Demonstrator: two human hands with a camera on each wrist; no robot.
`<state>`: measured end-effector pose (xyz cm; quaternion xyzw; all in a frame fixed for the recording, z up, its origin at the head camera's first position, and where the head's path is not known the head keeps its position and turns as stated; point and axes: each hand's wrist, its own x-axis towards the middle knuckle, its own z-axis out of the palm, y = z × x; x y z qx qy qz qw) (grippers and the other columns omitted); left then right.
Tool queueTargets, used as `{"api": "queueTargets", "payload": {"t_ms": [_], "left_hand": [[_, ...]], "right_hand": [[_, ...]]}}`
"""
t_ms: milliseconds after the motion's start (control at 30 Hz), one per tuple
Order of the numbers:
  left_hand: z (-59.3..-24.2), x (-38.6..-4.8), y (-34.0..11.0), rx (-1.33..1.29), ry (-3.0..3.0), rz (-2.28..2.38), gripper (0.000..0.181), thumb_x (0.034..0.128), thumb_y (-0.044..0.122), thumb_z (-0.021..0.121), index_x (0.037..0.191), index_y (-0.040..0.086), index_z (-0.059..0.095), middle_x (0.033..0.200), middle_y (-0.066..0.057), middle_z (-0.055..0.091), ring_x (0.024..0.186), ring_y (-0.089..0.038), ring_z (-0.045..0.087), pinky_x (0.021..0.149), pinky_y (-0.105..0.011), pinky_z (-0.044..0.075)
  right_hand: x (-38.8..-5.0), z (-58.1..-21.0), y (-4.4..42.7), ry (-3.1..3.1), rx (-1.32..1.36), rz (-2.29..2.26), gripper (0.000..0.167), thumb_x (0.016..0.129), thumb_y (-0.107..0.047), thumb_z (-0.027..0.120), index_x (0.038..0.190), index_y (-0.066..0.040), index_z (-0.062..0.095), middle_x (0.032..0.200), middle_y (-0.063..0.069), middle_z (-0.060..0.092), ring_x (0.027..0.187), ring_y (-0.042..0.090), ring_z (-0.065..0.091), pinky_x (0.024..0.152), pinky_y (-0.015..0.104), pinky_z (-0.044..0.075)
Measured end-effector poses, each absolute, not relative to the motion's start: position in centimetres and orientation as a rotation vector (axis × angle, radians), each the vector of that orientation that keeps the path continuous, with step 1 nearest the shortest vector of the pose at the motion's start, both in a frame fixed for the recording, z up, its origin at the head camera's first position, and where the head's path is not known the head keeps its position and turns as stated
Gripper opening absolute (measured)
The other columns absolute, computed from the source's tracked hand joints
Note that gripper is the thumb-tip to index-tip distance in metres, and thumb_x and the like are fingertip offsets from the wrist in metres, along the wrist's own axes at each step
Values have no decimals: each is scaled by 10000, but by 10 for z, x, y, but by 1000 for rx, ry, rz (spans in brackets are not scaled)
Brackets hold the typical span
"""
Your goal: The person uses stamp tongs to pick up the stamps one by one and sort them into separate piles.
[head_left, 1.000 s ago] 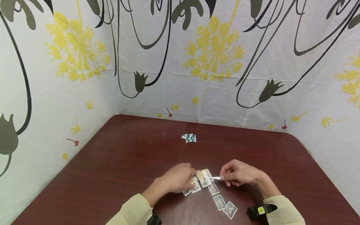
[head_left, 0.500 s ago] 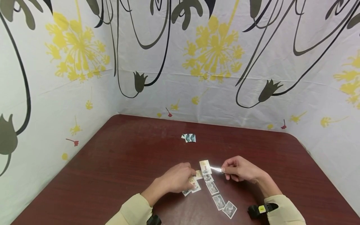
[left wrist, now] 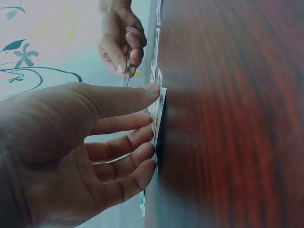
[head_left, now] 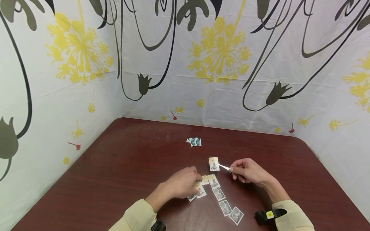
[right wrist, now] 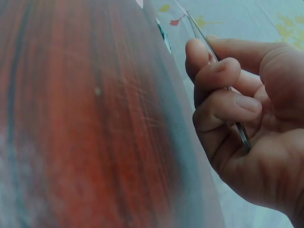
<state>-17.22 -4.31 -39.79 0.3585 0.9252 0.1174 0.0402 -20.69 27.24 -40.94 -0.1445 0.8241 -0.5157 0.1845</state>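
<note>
Currently, the right hand [head_left: 250,173] pinches the tweezers [head_left: 224,167] between thumb and fingers. From where I stand, the tweezer tip meets the right edge of a raised stamp [head_left: 214,163], which is held above the tabletop [head_left: 138,150] with a shadow beneath it. The left hand [head_left: 182,183] rests its fingertips on a cluster of stamps [head_left: 201,191]; its fingers are gently bent, with the thumb set apart from them. Just beside the cluster, a row of four stamps [head_left: 218,193] runs toward the person, the nearest one turned askew. The raised stamp is positioned beyond the far end of this row. Blue-green stamps [head_left: 198,141] lie farther off, well apart. A patterned cloth [head_left: 179,64] hangs behind the tabletop.
</note>
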Motion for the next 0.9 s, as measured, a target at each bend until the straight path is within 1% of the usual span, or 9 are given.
{"api": "queueTargets", "payload": {"t_ms": [200, 500, 767, 900], "left_hand": [[-399, -172, -42, 1104, 2832, 338, 375, 858, 284, 849, 1211, 180, 779, 1038, 32, 635, 888, -95, 568, 828, -237, 503], [-401, -172, -42, 1073, 2831, 349, 368, 864, 291, 843, 1212, 191, 781, 1142, 27, 662, 1026, -121, 635, 926, -249, 526], [-400, -173, -42, 1087, 2837, 345, 333, 872, 305, 841, 1176, 181, 789, 1158, 24, 668, 1048, -134, 641, 931, -257, 524], [-400, -173, -43, 1086, 2835, 335, 342, 872, 314, 838, 1188, 193, 784, 1161, 28, 665, 1058, -127, 639, 937, -250, 523]], "right_hand": [[-207, -409, 271, 2389, -318, -1488, 278, 1057, -178, 636, 1065, 95, 685, 750, 53, 651, 538, 92, 490, 452, 217, 348], [-214, -408, 268, 2410, -280, -1502, 270, 1063, -162, 619, 1080, 100, 681, 759, 54, 648, 545, 103, 485, 458, 237, 343], [-229, -403, 266, 2425, -210, -1483, 273, 1072, -170, 604, 1110, 87, 687, 750, 29, 653, 552, 113, 483, 464, 257, 344], [-234, -404, 265, 2427, -189, -1477, 274, 1074, -175, 598, 1109, 81, 690, 756, 18, 651, 563, 110, 485, 472, 258, 354]]}}
